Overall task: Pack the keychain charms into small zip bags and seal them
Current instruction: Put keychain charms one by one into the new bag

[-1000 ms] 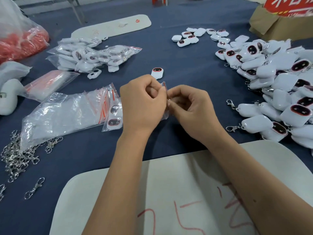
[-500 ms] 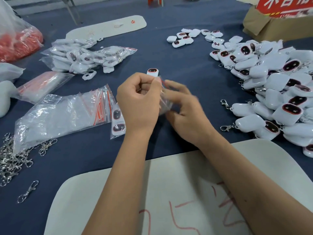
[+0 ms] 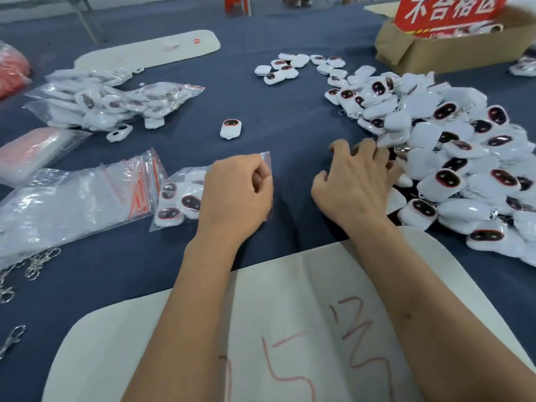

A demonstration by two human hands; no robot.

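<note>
Reaching w/ right hand (image 3: pixel 358 181), fingers spread, onto near edge of charm pile (image 3: pixel 452 158) lying just to its right; left hand (image 3: pixel 236 192) pinches empty zip bag (image 3: pixel 266 158), further from pile.

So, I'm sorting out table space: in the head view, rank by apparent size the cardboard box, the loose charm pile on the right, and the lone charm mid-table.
1. Charm pile
2. Cardboard box, farther off and cropped, so its rank is unsure
3. Lone charm

We see glossy white plastic charms (image 3: pixel 452 158), clear crinkled plastic zip bags (image 3: pixel 66 204), matt blue cloth (image 3: pixel 290 117), shiny metal clasps (image 3: pixel 34 265).
</note>
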